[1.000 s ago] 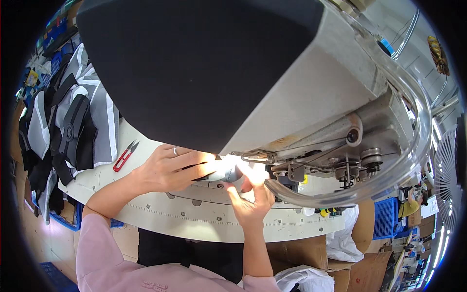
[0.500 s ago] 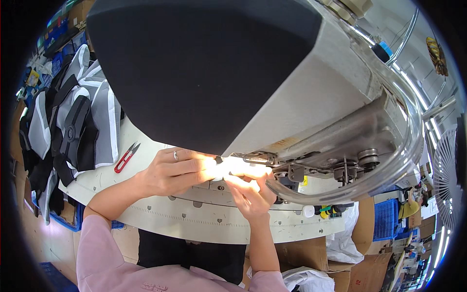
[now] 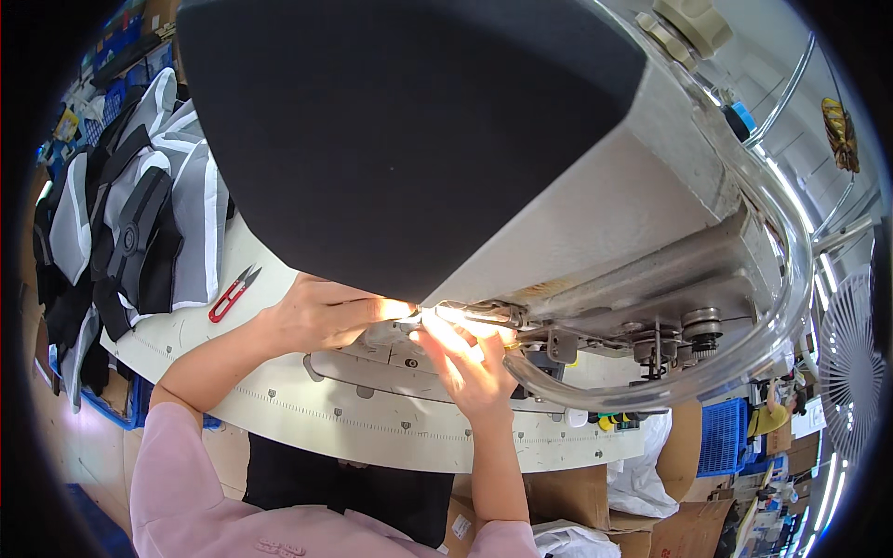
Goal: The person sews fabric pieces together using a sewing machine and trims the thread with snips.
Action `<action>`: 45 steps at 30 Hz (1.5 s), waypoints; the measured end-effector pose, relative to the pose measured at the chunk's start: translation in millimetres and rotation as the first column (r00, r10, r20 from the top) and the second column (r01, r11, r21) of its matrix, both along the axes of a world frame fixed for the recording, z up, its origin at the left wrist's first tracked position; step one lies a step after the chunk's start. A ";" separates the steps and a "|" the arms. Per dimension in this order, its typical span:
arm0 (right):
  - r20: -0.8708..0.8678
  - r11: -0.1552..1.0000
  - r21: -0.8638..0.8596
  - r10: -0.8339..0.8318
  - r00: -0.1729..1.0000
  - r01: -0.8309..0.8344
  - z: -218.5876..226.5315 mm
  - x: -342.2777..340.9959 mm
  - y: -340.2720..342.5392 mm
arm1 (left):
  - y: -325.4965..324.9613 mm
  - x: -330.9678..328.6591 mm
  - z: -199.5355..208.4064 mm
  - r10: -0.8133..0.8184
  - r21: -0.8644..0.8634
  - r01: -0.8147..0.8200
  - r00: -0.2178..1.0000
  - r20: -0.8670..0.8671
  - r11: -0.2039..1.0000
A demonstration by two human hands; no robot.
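Both my hands are close together under the head of an industrial sewing machine, in the bright glare of its lamp. The fingers of my left hand are bent and pressed together, their tips partly behind the dark machine cover. My right hand pinches close to the needle area, thumb and fingertips nearly meeting the left ones. Glare washes out whatever lies between the fingertips, so I cannot make it out. Below the hands runs the metal plate set into the pale work table.
Red-handled thread snips lie left of my left hand. A pile of grey and black sewn pieces with white edging covers the far left. A clear curved tube arcs around the machine's right side. Cardboard boxes stand below the table.
The view has shifted slightly, so machine and table sit a little differently. My fingertips have drawn up nearer the machine's needle area, baring more of the metal plate below them.
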State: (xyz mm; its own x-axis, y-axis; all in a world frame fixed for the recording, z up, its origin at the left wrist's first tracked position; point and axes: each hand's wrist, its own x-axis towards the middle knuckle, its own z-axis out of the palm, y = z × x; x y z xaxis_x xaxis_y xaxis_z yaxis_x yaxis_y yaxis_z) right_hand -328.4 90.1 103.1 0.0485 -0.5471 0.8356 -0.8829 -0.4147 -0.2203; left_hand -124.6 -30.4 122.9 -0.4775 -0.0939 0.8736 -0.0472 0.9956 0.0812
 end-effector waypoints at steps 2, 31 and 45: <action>0.004 0.999 0.036 -0.012 1.000 0.012 -0.7 -3.8 -0.5 | -2.4 -2.6 -2.8 0.000 0.021 0.001 1.000 -0.025 1.000; 0.359 0.989 0.087 0.080 0.930 -0.119 23.3 107.0 26.1 | 91.2 56.5 35.4 0.273 0.718 -0.035 0.937 -0.219 0.695; 0.647 0.757 0.229 0.351 0.677 -0.612 38.5 133.8 59.3 | 110.0 110.0 45.9 0.314 0.813 0.021 0.916 -0.248 0.582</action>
